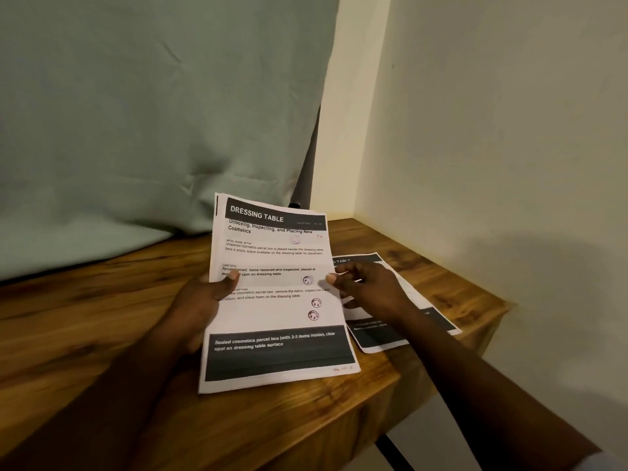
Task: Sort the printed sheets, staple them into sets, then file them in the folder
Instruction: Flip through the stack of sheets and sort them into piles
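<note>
Wood-grain tabletop (85, 317) is running under a green cloth (136, 113) at the left. The left hand (200, 305) is clamping the stack of printed sheets (275, 311), thumb on its face, tilting it up, likely for reading. Its heading is pointing away from the person, long axis running near to far. The right hand (367, 287) is curling loosely at the stack's right edge; whether it is pinching a page I cannot tell. A loose sheet (377, 336) is lying flat just beyond, likely already sorted out.
</note>
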